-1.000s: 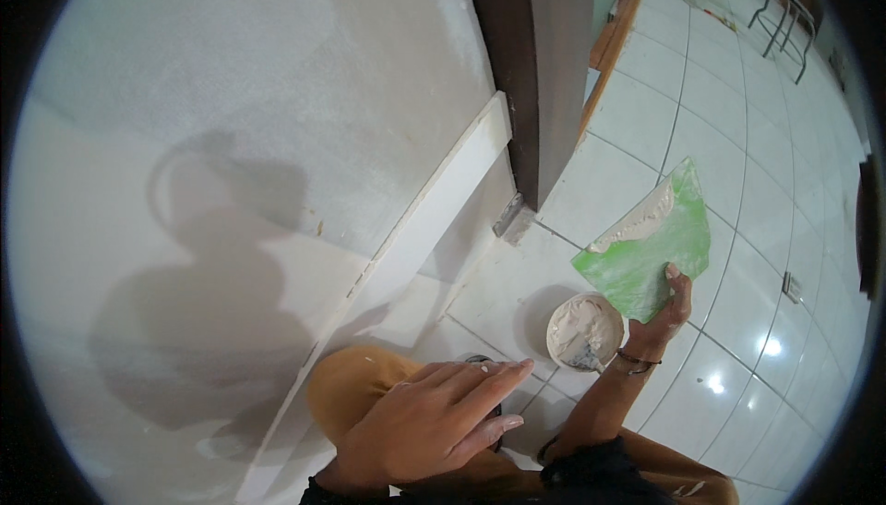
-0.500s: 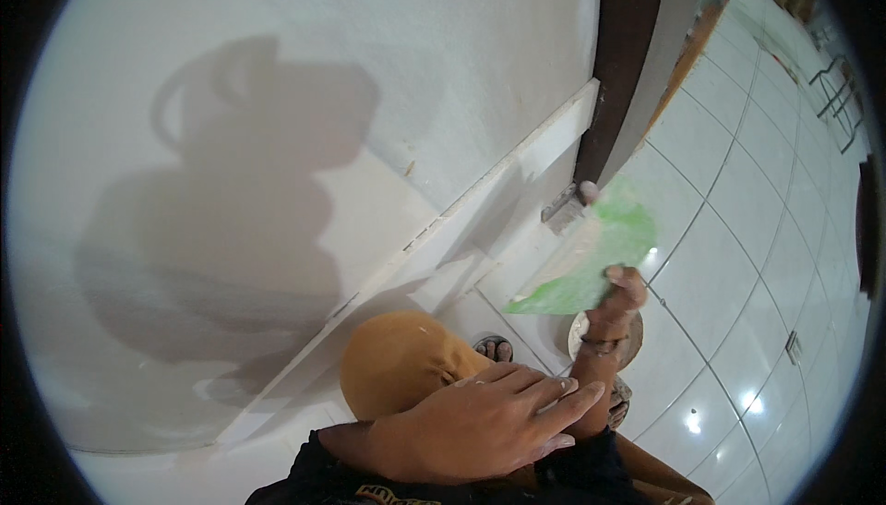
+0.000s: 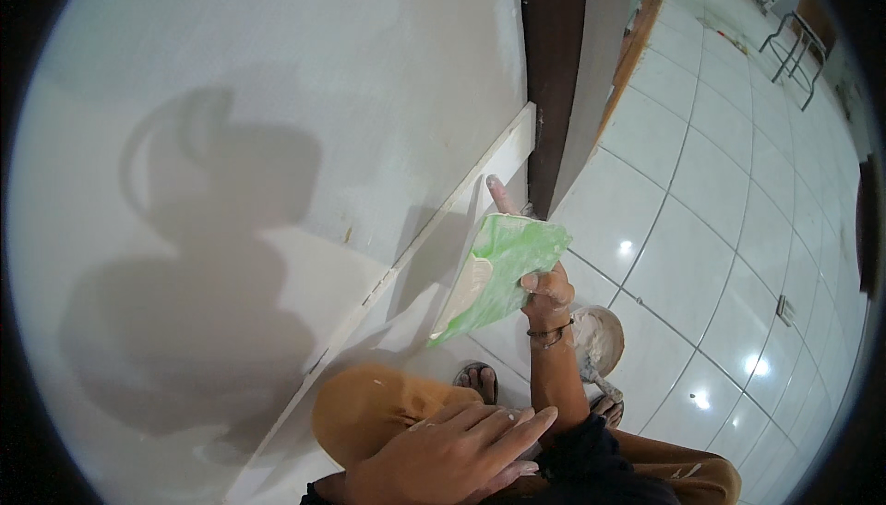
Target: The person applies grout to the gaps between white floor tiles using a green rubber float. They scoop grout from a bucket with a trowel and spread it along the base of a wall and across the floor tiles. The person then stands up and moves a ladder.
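Observation:
My right hand (image 3: pixel 547 289) grips a flat green putty spreader (image 3: pixel 517 260), thumb on its near face and one finger reaching past its far edge. Pale putty (image 3: pixel 472 288) coats the spreader's left side. It is held beside the white skirting (image 3: pixel 461 214) at the foot of the wall, close to the dark door frame; I cannot tell whether it touches. My left hand (image 3: pixel 461 445) lies palm down near my knee with its fingers stretched out, and no object shows in it. Right of my right wrist, a round bowl (image 3: pixel 604 339) with pale putty stands on the floor.
The white wall (image 3: pixel 397 71) rises at left, carrying my shadow. A dark door frame (image 3: pixel 556 62) ends the skirting. White glossy tiles (image 3: pixel 729 228) spread to the right, with a floor drain (image 3: pixel 784 309). A metal-legged stool (image 3: pixel 796 54) stands far right. My sandalled feet are close to the bowl.
My right hand has brought the spreader leftward, toward the skirting, and the spreader is less blurred. The bowl is now less covered by my arm. My view has shifted somewhat.

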Tool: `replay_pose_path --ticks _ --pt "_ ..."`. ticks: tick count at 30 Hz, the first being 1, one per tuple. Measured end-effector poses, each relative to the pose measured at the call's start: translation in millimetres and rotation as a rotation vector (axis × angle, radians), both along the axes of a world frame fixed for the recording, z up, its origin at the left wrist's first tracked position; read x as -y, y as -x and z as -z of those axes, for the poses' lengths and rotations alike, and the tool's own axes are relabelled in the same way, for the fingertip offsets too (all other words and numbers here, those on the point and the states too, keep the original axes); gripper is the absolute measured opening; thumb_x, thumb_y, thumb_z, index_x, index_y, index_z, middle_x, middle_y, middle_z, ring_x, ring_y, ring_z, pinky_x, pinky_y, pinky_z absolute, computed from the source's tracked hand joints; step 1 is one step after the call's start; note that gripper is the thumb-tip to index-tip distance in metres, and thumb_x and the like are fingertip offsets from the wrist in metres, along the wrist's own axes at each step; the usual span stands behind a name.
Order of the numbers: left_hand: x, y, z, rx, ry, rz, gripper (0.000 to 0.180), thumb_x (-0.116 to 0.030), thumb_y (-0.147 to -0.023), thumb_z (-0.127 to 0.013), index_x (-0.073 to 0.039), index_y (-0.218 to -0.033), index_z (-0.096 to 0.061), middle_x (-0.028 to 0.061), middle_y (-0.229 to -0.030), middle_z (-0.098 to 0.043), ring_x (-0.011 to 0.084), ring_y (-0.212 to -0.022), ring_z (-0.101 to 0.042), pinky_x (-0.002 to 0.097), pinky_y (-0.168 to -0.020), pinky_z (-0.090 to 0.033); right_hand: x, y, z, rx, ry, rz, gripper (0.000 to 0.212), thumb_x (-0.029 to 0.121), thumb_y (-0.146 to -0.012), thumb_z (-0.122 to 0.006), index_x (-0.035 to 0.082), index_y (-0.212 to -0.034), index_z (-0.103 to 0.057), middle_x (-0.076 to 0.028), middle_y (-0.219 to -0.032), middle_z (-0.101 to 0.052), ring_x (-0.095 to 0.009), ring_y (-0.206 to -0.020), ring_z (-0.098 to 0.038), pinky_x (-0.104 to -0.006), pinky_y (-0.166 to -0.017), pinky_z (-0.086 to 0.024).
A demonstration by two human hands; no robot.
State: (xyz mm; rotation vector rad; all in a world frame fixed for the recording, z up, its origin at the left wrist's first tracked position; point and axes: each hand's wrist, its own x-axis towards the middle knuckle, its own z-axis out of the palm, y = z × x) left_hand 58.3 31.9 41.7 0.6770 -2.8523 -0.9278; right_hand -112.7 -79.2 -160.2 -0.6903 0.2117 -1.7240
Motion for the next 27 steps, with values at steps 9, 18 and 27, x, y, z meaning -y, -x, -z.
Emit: replay_pose_path --ticks 9,18,27 --pt "2.5 -6.3 -2.7 -0.020 0.065 0.003 0.058 -0.026 -0.092 -0.069 0.002 -0.140 -0.053 0.0154 -0.116 -0.067 0.0309 -0.107 -0.065 0.0418 -0.100 -0.051 5.5 4.7 -2.5 -0.329 -0.049 0.094 0.092 0.029 -0.058 -0.081 -0.004 -0.141 -0.058 -0.023 -0.168 -0.027 -0.029 -0.148 -0.043 -0.0393 -0.122 -0.031" --pt "0.5 -6.3 -6.8 -0.031 -0.006 -0.065 0.056 -0.022 -0.092 -0.070 0.001 -0.140 -0.055 0.0181 -0.121 -0.067 0.0359 -0.114 -0.065 0.0431 -0.101 -0.051 5.1 8.1 -7.2 -0.346 -0.028 0.139 0.098 0.029 -0.053 -0.079 -0.001 -0.145 -0.058 -0.020 -0.166 -0.034 -0.030 -0.150 -0.042 -0.0426 -0.123 -0.030" --pt "-1.8 -5.9 -8.2 0.013 -0.026 -0.063 0.054 -0.024 -0.094 -0.068 -0.001 -0.141 -0.054 0.0194 -0.122 -0.066 0.0366 -0.115 -0.064 0.0429 -0.101 -0.051 7.7 4.8 -4.2 -0.190 0.005 0.128 0.065 0.024 -0.064 -0.089 -0.002 -0.121 -0.073 -0.033 -0.164 -0.029 -0.033 -0.141 -0.052 -0.0403 -0.114 -0.042"
